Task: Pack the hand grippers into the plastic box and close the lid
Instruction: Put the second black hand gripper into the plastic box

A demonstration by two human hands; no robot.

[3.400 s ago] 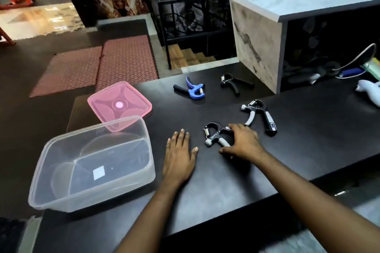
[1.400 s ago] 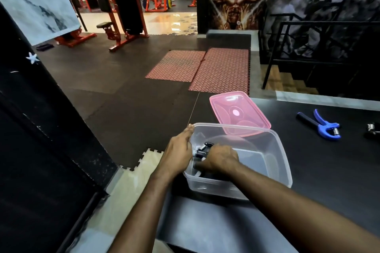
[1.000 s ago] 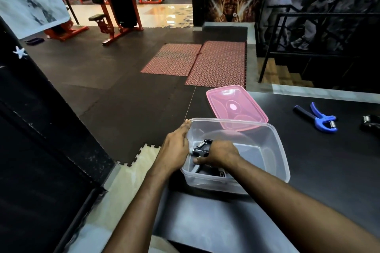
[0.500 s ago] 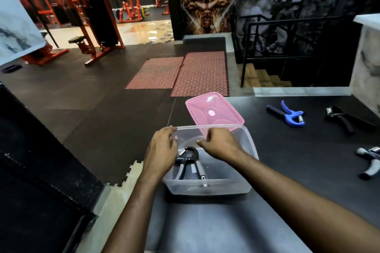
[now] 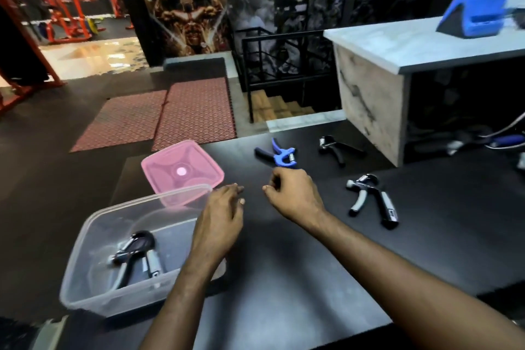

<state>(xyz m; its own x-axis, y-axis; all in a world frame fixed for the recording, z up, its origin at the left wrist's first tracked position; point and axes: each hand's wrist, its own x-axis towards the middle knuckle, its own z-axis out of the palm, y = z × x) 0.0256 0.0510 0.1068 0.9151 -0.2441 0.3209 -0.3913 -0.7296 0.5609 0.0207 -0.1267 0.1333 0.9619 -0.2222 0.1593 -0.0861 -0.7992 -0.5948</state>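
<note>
The fingers of the right hand (image 5: 294, 196) were curled loosely inward toward the palm and gripped nothing. That hand hovered over the black counter (image 5: 426, 236), just in front of the blue hand gripper (image 5: 279, 154), with no contact visible between them. The fingers of the left hand (image 5: 220, 224) were extended and held close together, palm down, and held nothing. That hand lay at the right rim of the clear plastic box (image 5: 85, 287); whether it touched the rim could not be determined, as the view was blurred.

The box stood open at the near left corner of the counter. One black and silver hand gripper (image 5: 136, 256) lay on the box floor, handles pointing toward the near wall. The pink lid (image 5: 181, 170) rested flat on the counter directly behind the box, its near edge hidden behind the box's far wall.

Three grippers lay outside the box. The blue one was on the far part of the counter, to the right of the lid. A black hand gripper (image 5: 336, 148) lay to the right of the blue one, near the base of a marble-patterned raised counter (image 5: 369, 99). A black and grey hand gripper (image 5: 372, 200) lay nearer, to the right of the right hand and apart from it.
</note>
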